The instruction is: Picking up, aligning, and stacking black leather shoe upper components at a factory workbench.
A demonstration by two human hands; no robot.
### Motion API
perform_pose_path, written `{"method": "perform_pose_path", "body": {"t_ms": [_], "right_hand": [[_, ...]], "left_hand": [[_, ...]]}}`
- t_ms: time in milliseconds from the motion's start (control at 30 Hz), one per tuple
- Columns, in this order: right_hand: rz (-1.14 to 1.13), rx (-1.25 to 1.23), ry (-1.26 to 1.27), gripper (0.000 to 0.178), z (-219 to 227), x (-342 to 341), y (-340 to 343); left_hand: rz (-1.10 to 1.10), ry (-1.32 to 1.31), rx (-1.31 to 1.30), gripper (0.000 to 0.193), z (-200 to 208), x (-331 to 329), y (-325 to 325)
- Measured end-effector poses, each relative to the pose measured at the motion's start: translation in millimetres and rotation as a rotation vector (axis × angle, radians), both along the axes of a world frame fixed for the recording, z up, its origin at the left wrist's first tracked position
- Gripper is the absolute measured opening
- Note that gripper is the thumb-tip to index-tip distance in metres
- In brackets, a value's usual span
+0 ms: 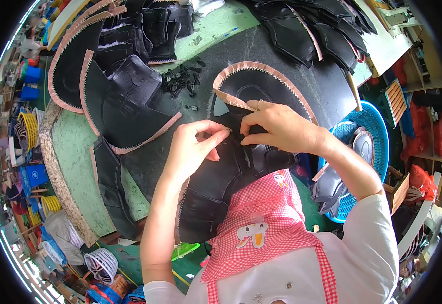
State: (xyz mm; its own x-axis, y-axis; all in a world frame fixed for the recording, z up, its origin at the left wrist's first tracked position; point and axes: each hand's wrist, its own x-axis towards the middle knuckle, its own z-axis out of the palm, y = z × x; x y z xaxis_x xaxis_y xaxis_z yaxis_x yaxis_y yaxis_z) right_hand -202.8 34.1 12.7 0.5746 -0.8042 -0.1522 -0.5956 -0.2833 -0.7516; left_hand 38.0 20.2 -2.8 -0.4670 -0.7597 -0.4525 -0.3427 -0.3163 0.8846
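Note:
A black leather shoe upper with a tan zigzag-cut edge lies over the table's near edge and against my apron. Its far part curves up into a loop beyond my hands. My right hand is closed on the upper's black leather near the middle, fingertips bent down over it. Thumb and forefinger of my left hand pinch together right beside those fingertips, at the same spot on the upper. Whatever sits in that pinch is too small to make out. Small black pieces, possibly buckles, lie in a loose pile beyond my left hand.
More black uppers overlap at the left, and further stacks lie at the far side. The dark board rests on a green tabletop. A blue plastic basket holding uppers stands at the right, close to my right forearm.

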Motion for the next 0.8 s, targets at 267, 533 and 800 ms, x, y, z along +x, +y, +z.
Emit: {"method": "perform_pose_path", "body": {"t_ms": [267,533,800], "right_hand": [[0.013,-0.035,0.032,0.023,0.0,2.2,-2.3],[0.069,-0.012,0.020,0.023,2.0,1.8,-6.8],[0.082,0.029,-0.002,0.024,8.0,-2.0,-5.8]], "left_hand": [[0.053,0.104,0.063,0.018,2.6,1.0,5.0],[-0.009,0.138,0.080,0.018,1.3,3.3,1.5],[-0.039,0.123,0.081,0.022,-0.4,2.6,3.0]]}}
